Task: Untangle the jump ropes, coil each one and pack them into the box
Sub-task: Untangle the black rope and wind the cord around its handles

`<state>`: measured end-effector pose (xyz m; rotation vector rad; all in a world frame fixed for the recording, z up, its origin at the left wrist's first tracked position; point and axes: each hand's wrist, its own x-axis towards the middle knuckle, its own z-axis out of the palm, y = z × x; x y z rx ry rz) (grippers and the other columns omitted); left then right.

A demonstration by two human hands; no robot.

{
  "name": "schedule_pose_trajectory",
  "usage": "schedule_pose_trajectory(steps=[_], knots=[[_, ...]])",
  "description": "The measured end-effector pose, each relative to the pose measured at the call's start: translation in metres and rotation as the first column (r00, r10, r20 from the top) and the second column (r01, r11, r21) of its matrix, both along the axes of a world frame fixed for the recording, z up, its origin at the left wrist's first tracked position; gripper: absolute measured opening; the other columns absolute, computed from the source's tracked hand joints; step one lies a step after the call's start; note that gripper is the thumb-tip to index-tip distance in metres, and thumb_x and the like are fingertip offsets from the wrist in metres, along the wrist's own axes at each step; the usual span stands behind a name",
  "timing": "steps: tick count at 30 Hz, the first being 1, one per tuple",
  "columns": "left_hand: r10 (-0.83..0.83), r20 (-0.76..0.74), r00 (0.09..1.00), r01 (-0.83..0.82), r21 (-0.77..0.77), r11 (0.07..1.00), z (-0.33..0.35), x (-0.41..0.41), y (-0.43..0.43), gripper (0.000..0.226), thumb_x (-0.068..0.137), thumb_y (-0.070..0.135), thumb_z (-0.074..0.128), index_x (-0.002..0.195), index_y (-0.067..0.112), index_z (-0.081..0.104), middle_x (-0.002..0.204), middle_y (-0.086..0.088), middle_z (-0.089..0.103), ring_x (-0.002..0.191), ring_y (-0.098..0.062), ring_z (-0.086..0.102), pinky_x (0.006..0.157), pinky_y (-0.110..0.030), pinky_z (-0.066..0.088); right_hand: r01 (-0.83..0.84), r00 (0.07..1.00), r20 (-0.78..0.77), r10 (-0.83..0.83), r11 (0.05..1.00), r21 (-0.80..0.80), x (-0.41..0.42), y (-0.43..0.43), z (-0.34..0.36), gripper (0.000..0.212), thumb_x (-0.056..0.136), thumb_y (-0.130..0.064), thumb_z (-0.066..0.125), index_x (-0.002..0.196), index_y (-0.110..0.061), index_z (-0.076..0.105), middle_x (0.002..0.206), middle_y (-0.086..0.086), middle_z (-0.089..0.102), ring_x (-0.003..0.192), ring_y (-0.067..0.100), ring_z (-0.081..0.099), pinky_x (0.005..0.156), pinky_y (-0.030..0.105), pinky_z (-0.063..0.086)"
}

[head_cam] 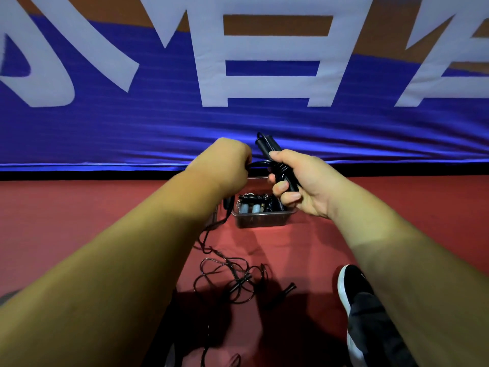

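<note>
My right hand (299, 181) grips a black jump rope bundle (267, 148), handles together with cord wound around them, held above the box. My left hand (225, 162) is curled around the black cord that runs from the bundle, pulling it taut to the left. Below the hands stands a clear plastic box (262, 219) on the red floor, holding coiled black ropes and grey handles (250, 207). A tangle of loose black rope (230, 276) with a black handle (284, 288) lies on the floor nearer to me, and a strand rises from it toward my left hand.
A blue banner (238, 123) with large white letters hangs just behind the box, its hem at the floor. My black-and-white shoe (352, 290) stands on the red floor at the lower right.
</note>
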<state>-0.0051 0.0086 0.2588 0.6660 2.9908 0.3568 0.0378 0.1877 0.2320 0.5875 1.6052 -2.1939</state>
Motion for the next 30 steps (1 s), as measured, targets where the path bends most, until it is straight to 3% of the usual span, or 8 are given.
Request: schedule_pose_trajectory(steps=[3,6,8,12,17,21,25,30], knots=[[0.076,0.008,0.997,-0.076,0.156,0.985,-0.003,0.001,0.005,0.012,0.102,0.02,0.055,0.1,0.014,0.064,0.093,-0.011,0.068,0.087,-0.034,0.066,0.068,-0.039,0.052,0.047,0.999,-0.019,-0.048,0.998,-0.051,-0.004,0.003,0.0,0.018,0.103,-0.03,0.066,0.109,-0.017,0.056,0.076,0.007,0.057,0.05,0.011,0.043,0.034,0.018,0.023],[-0.017,0.371,0.929,-0.187,0.507,0.841,0.004,0.004,0.004,0.012,0.105,0.021,0.061,0.1,0.01,0.061,0.086,-0.012,0.075,0.075,-0.028,0.074,0.071,-0.04,0.063,0.102,0.993,-0.043,-0.106,0.991,-0.087,-0.009,0.009,0.005,0.019,0.103,-0.03,0.065,0.103,-0.013,0.055,0.075,0.007,0.057,0.048,0.011,0.042,0.034,0.019,0.022],[-0.19,0.484,0.855,-0.136,0.561,0.817,0.008,0.004,-0.001,0.012,0.099,0.006,0.068,0.109,0.005,0.06,0.091,-0.01,0.073,0.077,-0.022,0.07,0.076,-0.033,0.058,0.136,0.987,-0.075,-0.142,0.987,-0.085,-0.01,0.012,0.009,0.019,0.103,-0.029,0.064,0.101,-0.012,0.056,0.074,0.007,0.057,0.048,0.011,0.042,0.036,0.02,0.021],[-0.278,0.518,0.809,-0.007,0.481,0.877,0.004,0.002,-0.008,0.035,0.086,-0.02,0.066,0.11,0.005,0.061,0.103,-0.011,0.077,0.083,-0.018,0.073,0.074,-0.023,0.06,0.147,0.978,-0.141,-0.155,0.987,-0.068,-0.008,0.012,0.017,0.015,0.103,-0.024,0.065,0.106,-0.014,0.054,0.074,0.009,0.058,0.049,0.013,0.043,0.036,0.021,0.022],[-0.251,0.397,0.883,0.087,0.386,0.918,-0.003,-0.005,-0.005,0.023,0.081,0.012,0.088,0.092,0.022,0.071,0.079,0.001,0.068,0.063,-0.008,0.061,0.064,-0.026,0.052,0.081,0.98,-0.17,-0.108,0.984,-0.158,-0.003,0.01,0.026,0.016,0.104,-0.027,0.063,0.102,-0.014,0.053,0.076,0.007,0.058,0.051,0.012,0.042,0.037,0.02,0.022],[-0.403,0.573,0.714,0.108,0.478,0.872,-0.004,-0.004,-0.007,0.012,0.089,0.012,0.081,0.099,0.011,0.074,0.09,-0.012,0.07,0.081,-0.018,0.067,0.083,-0.033,0.057,0.039,0.976,-0.198,-0.086,0.973,-0.228,0.0,0.009,0.031,0.018,0.105,-0.03,0.059,0.098,-0.013,0.056,0.077,0.004,0.057,0.052,0.01,0.041,0.039,0.019,0.021],[-0.42,0.661,0.622,0.268,0.325,0.907,-0.022,-0.008,-0.012,0.02,0.089,-0.002,0.077,0.101,0.013,0.074,0.111,-0.012,0.077,0.107,-0.028,0.072,0.103,-0.047,0.053,0.082,0.958,-0.226,-0.177,0.924,-0.374,-0.001,0.017,0.042,0.018,0.105,-0.031,0.057,0.098,-0.015,0.054,0.078,0.001,0.058,0.051,0.008,0.04,0.04,0.017,0.02],[-0.248,0.539,0.805,0.219,0.119,0.968,-0.038,-0.012,-0.008,0.019,0.086,0.0,0.079,0.091,0.018,0.076,0.09,-0.006,0.078,0.078,-0.02,0.074,0.074,-0.027,0.06,0.131,0.94,-0.223,-0.257,0.878,-0.46,-0.001,0.023,0.046,0.019,0.105,-0.031,0.056,0.099,-0.014,0.05,0.08,0.001,0.059,0.054,0.009,0.04,0.041,0.018,0.021]])
